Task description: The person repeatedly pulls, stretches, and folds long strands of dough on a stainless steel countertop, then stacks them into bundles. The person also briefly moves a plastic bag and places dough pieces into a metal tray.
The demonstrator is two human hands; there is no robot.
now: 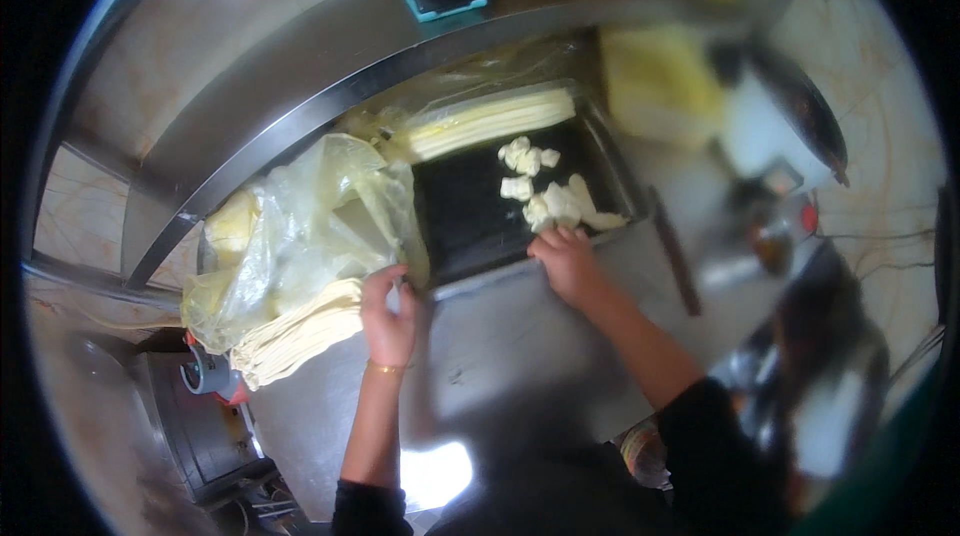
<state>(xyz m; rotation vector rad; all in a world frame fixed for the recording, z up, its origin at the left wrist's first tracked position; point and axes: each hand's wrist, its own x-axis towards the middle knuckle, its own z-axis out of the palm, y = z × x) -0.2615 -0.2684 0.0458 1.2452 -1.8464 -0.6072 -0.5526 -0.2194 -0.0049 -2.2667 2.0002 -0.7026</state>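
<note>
My left hand [388,322] is at the near right edge of a clear plastic sheet [307,213], its thumb and forefinger pinching the edge. Beneath the sheet a stack of pale, flat dough strips [304,329] sticks out beside that hand. My right hand [574,266] is at the near rim of a dark rectangular tray [469,221]. Its fingertips touch a pile of pale dough pieces [559,202]; whether they grip one is hidden. Smaller dough lumps [525,158] lie farther back in the tray. Along the tray's far side runs a bundle of long dough strips [491,123].
The tray rests on a steel worktop [495,356]. Behind it, a raised steel shelf [330,85] holds a dark device on a teal stand [442,9]. To the right are a thin brown stick [675,251], a blurred white container [765,130] and a yellowish bag [660,85].
</note>
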